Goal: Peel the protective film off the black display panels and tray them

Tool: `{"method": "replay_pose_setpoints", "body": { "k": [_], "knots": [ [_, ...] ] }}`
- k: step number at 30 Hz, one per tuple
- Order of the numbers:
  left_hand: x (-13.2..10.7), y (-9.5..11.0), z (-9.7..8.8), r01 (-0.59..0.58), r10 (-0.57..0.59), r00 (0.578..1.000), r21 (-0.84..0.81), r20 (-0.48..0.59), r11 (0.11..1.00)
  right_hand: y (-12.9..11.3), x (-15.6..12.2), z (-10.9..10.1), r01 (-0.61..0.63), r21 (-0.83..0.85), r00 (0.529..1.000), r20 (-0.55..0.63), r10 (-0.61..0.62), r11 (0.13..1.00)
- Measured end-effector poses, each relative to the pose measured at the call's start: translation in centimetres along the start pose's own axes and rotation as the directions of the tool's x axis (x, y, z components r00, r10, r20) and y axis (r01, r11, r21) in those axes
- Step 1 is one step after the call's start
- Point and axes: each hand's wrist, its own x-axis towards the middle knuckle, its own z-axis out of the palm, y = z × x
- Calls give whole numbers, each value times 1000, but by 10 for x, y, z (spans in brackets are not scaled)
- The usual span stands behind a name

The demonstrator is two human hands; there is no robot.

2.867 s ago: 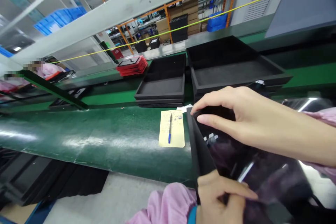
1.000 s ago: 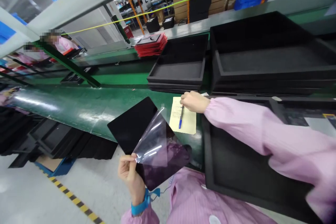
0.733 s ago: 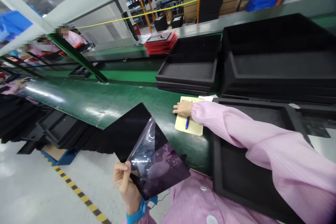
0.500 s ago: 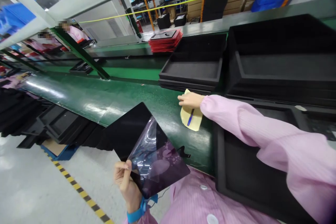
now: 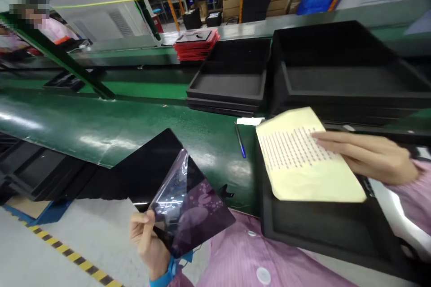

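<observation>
My left hand (image 5: 145, 238) pinches the lower corner of a flat black panel (image 5: 151, 171) with a clear film (image 5: 183, 204) peeled partly back from it, held out over the floor at the belt's near edge. My right hand (image 5: 367, 152) grips a pale yellow sheet of paper (image 5: 303, 161) with rows of print, holding it above a black foam tray (image 5: 303, 226) in front of me. A blue pen (image 5: 239, 141) lies loose on the green conveyor belt (image 5: 101, 125), beside a small white slip (image 5: 249, 121).
Stacked black foam trays (image 5: 229, 85) and a larger stack (image 5: 336, 71) stand behind the belt. A pile of red-edged trays (image 5: 195, 44) sits farther back. More black trays (image 5: 30, 179) lie under the belt at left. Another person in pink (image 5: 50, 27) works at far left.
My right hand has lifted the yellow sheet off the belt and brought it back over the near tray; the pen stayed on the belt. My left hand keeps holding the panel and film.
</observation>
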Motion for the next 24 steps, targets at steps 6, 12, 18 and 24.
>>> {"method": "replay_pose_setpoints", "body": {
  "k": [6, 12, 18, 24],
  "knots": [
    [-2, 7, 24, -50, 50, 997, -5, 56, 999, -24, -75, -17, -263, 74, 942, 234, 239, 962],
    [-16, 9, 44, -77, 73, 986, 21, 150, 997, -37, -62, 31, -642, 39, 754, 212, 622, 766],
    [-19, 6, 43, -140, 129, 964, 33, 230, 990, -40, -56, 70, -724, -4, 671, 231, 705, 690],
    [-27, 2, 55, -163, 153, 933, 4, 327, 987, -50, -58, 74, -655, -51, 734, 196, 651, 754]
  ]
}}
